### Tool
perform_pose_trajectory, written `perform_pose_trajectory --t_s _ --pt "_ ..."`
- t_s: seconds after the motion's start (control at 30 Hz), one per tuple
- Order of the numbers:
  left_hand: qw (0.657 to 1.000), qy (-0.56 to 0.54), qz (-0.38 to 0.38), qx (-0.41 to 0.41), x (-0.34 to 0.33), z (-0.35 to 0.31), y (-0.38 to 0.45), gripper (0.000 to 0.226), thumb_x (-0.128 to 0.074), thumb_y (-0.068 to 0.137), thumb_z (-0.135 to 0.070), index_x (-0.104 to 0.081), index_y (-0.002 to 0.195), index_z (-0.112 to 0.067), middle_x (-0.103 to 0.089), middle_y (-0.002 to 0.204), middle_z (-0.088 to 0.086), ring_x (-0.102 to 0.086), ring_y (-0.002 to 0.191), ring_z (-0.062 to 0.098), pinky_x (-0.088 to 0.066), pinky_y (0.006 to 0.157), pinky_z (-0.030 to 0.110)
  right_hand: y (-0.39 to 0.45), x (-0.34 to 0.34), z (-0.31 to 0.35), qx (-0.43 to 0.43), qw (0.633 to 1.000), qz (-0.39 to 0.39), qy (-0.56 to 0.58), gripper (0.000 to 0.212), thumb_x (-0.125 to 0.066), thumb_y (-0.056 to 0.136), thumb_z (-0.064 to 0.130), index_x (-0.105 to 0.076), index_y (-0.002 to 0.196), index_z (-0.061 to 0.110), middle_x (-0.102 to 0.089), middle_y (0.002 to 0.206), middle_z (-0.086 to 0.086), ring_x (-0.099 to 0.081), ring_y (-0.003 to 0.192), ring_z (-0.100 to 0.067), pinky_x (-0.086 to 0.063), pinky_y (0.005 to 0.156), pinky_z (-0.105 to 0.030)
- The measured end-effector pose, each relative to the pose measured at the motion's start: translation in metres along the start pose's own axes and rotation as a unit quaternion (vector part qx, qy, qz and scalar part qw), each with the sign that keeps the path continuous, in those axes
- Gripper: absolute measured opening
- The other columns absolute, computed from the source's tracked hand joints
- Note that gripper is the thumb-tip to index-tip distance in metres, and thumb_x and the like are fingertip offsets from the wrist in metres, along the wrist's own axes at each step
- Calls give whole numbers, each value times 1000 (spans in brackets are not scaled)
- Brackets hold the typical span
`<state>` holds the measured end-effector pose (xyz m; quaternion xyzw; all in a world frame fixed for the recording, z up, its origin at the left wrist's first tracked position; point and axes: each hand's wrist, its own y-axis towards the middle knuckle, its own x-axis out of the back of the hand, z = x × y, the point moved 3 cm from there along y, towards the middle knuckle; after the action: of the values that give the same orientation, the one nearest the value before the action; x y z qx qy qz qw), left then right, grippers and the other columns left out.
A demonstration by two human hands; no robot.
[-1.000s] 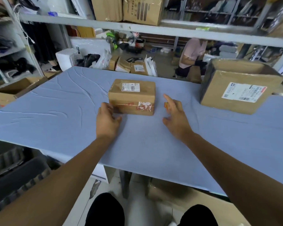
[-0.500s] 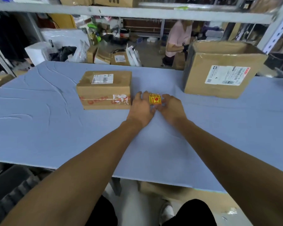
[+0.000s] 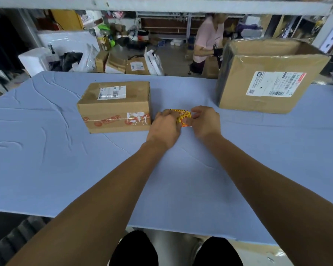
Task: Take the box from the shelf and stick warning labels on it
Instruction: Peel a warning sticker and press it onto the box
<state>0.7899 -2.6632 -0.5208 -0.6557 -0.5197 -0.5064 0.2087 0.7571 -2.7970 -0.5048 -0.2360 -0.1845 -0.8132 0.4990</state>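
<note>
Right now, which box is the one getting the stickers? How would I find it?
Look at the blue table; two brown boxes sit on it. The small box is the one just left of both hands, where the yellow labels are held. Unlike the big box, it has red-printed tape across its front.

A wrinkled blue tabletop (image 3: 46, 160) fills the lower frame; a grey shelf beam (image 3: 161, 5) crosses the top, with what looks like cluttered storeroom floor (image 3: 173, 60) behind.

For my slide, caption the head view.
Both hands, left and right, peel yellow warning labels beside the small box.
</note>
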Motion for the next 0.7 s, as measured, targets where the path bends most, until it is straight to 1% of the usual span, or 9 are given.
perform_pose_trajectory --t_s 0.13,0.2,0.27,0.33,0.4,0.47,0.6,0.67,0.7 --pt "1000 -11 -9 -14 4 -5 -4 41 -56 93 -21 -58 134 -14 -66 126 16 -57 116 39 -42 101 40 4 1 1 -23 1000 -9 6 26 -79 77 19 -72 102 14 -74 102 -8 -68 96 -24 -55 84 -35" --pt "1000 -9 -10 -16 5 -6 -5 41 -55 95 -21 -57 135 -13 -67 124 17 -57 115 39 -43 99 41 5 3 3 -29 999 -12 3 17 -77 78 19 -68 93 15 -69 95 -6 -63 88 -22 -50 74 -31" --pt "1000 3 -8 -9 7 -7 -5 38 -53 96 -22 -59 132 -10 -67 122 19 -56 114 40 -44 97 41 6 5 4 -20 1000 -9 -5 13 -75 80 20 -63 83 16 -64 86 -4 -57 81 -21 -43 67 -29" --pt "1000 20 -2 -4 7 -8 -4 34 -52 96 -23 -62 124 -5 -67 120 21 -56 113 41 -45 95 42 5 4 3 -3 1000 -1 -11 13 -73 81 23 -63 77 15 -63 78 -4 -54 75 -21 -39 61 -28" --pt "999 37 6 -4 7 -8 -5 33 -53 96 -24 -63 121 -5 -67 119 21 -57 112 41 -45 95 43 2 5 1 12 1000 -6 1 14 -70 85 25 -68 77 14 -62 75 -4 -52 72 -20 -38 60 -28" --pt "1000 30 5 -9 9 -9 -7 35 -53 96 -24 -61 125 -7 -66 123 19 -57 114 39 -46 97 43 -4 7 1 36 999 -24 26 16 -64 90 24 -74 88 12 -65 79 -4 -54 74 -18 -38 64 -26" --pt "993 -83 -70 -41 25 -15 -25 42 -56 96 -20 -55 136 -9 -64 132 15 -61 119 33 -46 99 38 -23 13 0 103 991 -69 41 22 -55 96 21 -71 100 6 -64 83 -3 -54 75 -17 -35 56 -19" --pt "979 -177 -93 -32 30 -13 -38 48 -61 94 -24 -52 139 -9 -64 134 12 -62 121 27 -45 103 35 -40 13 2 119 987 -69 79 20 -55 96 19 -70 100 6 -64 82 -2 -54 73 -15 -38 60 -16" --pt "964 -250 -92 -9 31 -11 -45 50 -65 92 -25 -53 138 -8 -67 130 10 -64 117 21 -47 102 32 -49 11 4 124 986 -55 100 18 -56 96 17 -70 100 6 -65 81 -1 -54 73 -14 -40 64 -18"
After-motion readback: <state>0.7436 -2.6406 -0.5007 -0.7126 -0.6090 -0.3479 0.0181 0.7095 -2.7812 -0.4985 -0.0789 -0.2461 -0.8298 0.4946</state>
